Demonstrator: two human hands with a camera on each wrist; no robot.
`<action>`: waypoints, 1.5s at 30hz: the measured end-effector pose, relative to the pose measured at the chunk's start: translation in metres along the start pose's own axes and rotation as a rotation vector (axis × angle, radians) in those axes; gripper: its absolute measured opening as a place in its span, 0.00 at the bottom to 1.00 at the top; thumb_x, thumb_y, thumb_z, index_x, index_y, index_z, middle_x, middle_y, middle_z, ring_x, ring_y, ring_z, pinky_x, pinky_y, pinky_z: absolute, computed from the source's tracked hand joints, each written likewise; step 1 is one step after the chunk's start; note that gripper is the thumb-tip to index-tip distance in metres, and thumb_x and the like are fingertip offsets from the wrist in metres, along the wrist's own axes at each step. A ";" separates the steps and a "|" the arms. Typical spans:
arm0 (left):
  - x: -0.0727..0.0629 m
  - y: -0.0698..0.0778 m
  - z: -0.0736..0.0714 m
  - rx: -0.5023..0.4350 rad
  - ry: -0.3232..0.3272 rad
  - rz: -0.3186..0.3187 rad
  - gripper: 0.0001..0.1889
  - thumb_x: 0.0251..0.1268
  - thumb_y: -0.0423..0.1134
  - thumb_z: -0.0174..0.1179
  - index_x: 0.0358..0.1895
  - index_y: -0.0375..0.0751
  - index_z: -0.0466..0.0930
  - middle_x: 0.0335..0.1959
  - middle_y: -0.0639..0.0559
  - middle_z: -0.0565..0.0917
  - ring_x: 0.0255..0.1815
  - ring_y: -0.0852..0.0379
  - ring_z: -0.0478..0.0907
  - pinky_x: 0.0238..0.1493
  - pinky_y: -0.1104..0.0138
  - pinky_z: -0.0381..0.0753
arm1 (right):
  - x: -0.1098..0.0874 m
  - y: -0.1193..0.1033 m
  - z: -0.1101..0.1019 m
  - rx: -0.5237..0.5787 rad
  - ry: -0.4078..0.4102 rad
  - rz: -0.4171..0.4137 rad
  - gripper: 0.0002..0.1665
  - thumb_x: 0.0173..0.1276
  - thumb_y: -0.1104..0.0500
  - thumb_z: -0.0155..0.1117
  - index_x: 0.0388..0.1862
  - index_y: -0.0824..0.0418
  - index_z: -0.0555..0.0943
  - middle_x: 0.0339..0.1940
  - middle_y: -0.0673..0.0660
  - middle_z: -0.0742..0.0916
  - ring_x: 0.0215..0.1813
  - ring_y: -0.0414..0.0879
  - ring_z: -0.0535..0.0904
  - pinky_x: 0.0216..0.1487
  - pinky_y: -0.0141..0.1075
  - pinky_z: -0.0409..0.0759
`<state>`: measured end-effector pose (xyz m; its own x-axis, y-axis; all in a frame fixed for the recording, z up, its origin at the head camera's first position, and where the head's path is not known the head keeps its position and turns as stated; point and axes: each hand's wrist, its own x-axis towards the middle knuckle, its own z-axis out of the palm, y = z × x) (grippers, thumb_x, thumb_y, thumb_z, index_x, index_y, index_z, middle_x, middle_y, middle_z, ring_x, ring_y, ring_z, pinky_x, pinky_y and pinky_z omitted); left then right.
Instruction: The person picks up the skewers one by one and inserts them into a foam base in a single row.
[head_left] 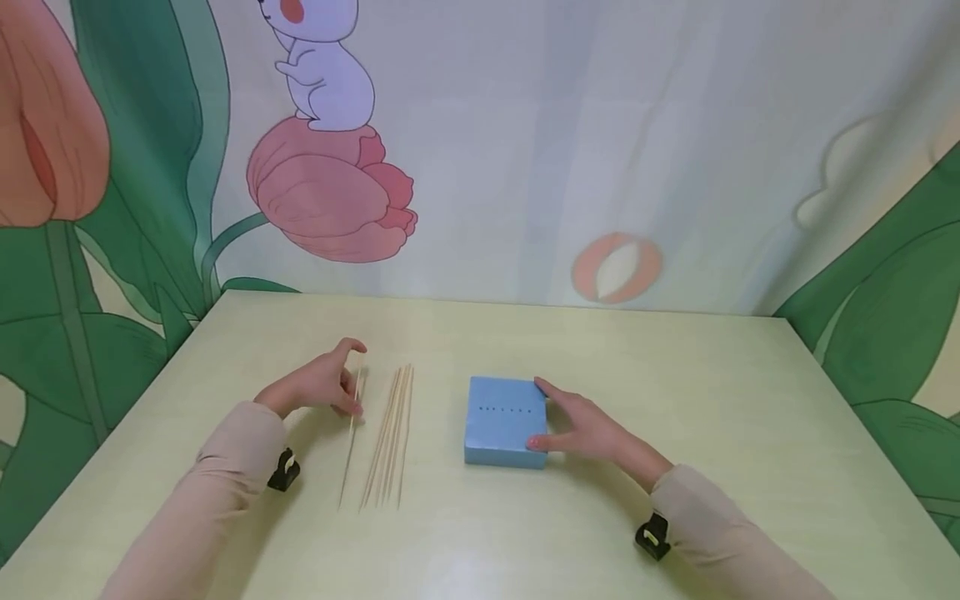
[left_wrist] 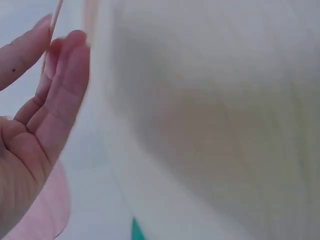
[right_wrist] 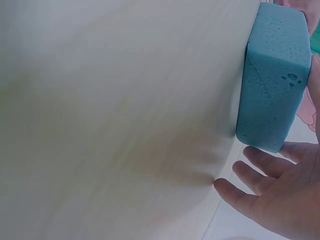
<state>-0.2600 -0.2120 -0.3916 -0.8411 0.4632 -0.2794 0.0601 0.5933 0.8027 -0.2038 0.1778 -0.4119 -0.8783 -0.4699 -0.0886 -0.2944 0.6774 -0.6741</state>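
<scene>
My left hand (head_left: 326, 382) pinches a thin wooden skewer (head_left: 349, 454) between thumb and fingertips. In the left wrist view, part of this skewer (left_wrist: 56, 21) shows at the thumb of the left hand (left_wrist: 45, 107). Right of it, several more skewers (head_left: 387, 442) lie side by side on the table. A blue foam block (head_left: 498, 429) with a row of small holes in its top lies farther right. Fairly straight, spread fingers of my right hand (head_left: 585, 427) touch its right side. The right wrist view has the block (right_wrist: 272, 95) beside the right hand (right_wrist: 285, 187).
The pale tabletop (head_left: 465, 533) extends around the skewers and block. Behind it hangs a curtain (head_left: 480, 167) printed with flowers and a white animal. Each sleeve carries a black wrist mount, one left (head_left: 284, 471) and one right (head_left: 652, 536).
</scene>
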 end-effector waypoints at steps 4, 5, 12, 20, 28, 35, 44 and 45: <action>-0.007 0.015 0.002 -0.010 0.088 0.064 0.45 0.50 0.22 0.63 0.67 0.39 0.42 0.22 0.44 0.75 0.24 0.50 0.78 0.30 0.61 0.81 | -0.002 0.001 0.002 0.001 -0.005 0.012 0.56 0.53 0.42 0.68 0.72 0.62 0.50 0.69 0.63 0.62 0.69 0.60 0.53 0.65 0.56 0.53; -0.008 0.020 0.001 -0.003 0.113 0.093 0.45 0.51 0.23 0.62 0.68 0.41 0.43 0.23 0.44 0.75 0.24 0.50 0.78 0.30 0.61 0.81 | -0.002 0.001 0.002 0.000 -0.007 0.013 0.56 0.53 0.42 0.68 0.72 0.62 0.50 0.69 0.63 0.62 0.69 0.60 0.53 0.65 0.56 0.53; -0.019 0.058 0.000 0.041 0.280 0.299 0.47 0.53 0.23 0.61 0.71 0.49 0.41 0.26 0.44 0.76 0.24 0.52 0.79 0.29 0.64 0.81 | -0.002 -0.001 0.001 0.007 -0.001 0.018 0.56 0.53 0.42 0.68 0.72 0.61 0.50 0.69 0.63 0.62 0.70 0.59 0.52 0.65 0.55 0.53; -0.024 0.086 0.010 0.037 0.430 0.451 0.28 0.53 0.23 0.61 0.60 0.32 0.63 0.28 0.44 0.80 0.25 0.55 0.80 0.30 0.68 0.81 | -0.002 -0.003 -0.001 -0.003 -0.005 0.021 0.56 0.53 0.42 0.68 0.72 0.62 0.50 0.69 0.63 0.62 0.70 0.60 0.52 0.65 0.55 0.53; -0.020 0.105 0.031 -0.059 0.500 0.610 0.10 0.52 0.24 0.62 0.39 0.30 0.75 0.27 0.41 0.83 0.25 0.56 0.81 0.30 0.68 0.81 | -0.001 -0.002 0.000 -0.004 -0.005 0.019 0.56 0.53 0.42 0.68 0.72 0.62 0.50 0.69 0.64 0.61 0.69 0.60 0.53 0.65 0.56 0.53; -0.013 0.119 0.048 -0.086 0.472 0.684 0.09 0.52 0.24 0.62 0.38 0.31 0.76 0.27 0.42 0.83 0.25 0.57 0.81 0.31 0.67 0.81 | -0.001 -0.001 0.000 -0.004 -0.006 0.003 0.55 0.54 0.43 0.68 0.72 0.62 0.50 0.69 0.64 0.62 0.70 0.60 0.53 0.66 0.54 0.53; 0.001 0.134 0.067 -0.086 0.475 0.814 0.09 0.51 0.23 0.63 0.37 0.30 0.77 0.26 0.43 0.83 0.26 0.53 0.82 0.32 0.67 0.81 | 0.000 -0.002 0.000 -0.004 -0.007 0.004 0.55 0.54 0.44 0.68 0.71 0.64 0.50 0.69 0.65 0.62 0.69 0.60 0.53 0.65 0.55 0.53; 0.003 0.136 0.068 -0.089 0.474 0.827 0.09 0.51 0.23 0.63 0.37 0.30 0.77 0.26 0.43 0.83 0.26 0.53 0.82 0.32 0.67 0.81 | 0.000 -0.002 0.000 -0.004 -0.007 0.004 0.55 0.54 0.44 0.68 0.71 0.64 0.50 0.69 0.65 0.62 0.69 0.61 0.53 0.65 0.55 0.53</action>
<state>-0.2175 -0.0851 -0.3195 -0.6822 0.3871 0.6203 0.7078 0.1367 0.6930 -0.2035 0.1767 -0.4105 -0.8769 -0.4710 -0.0962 -0.2925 0.6816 -0.6707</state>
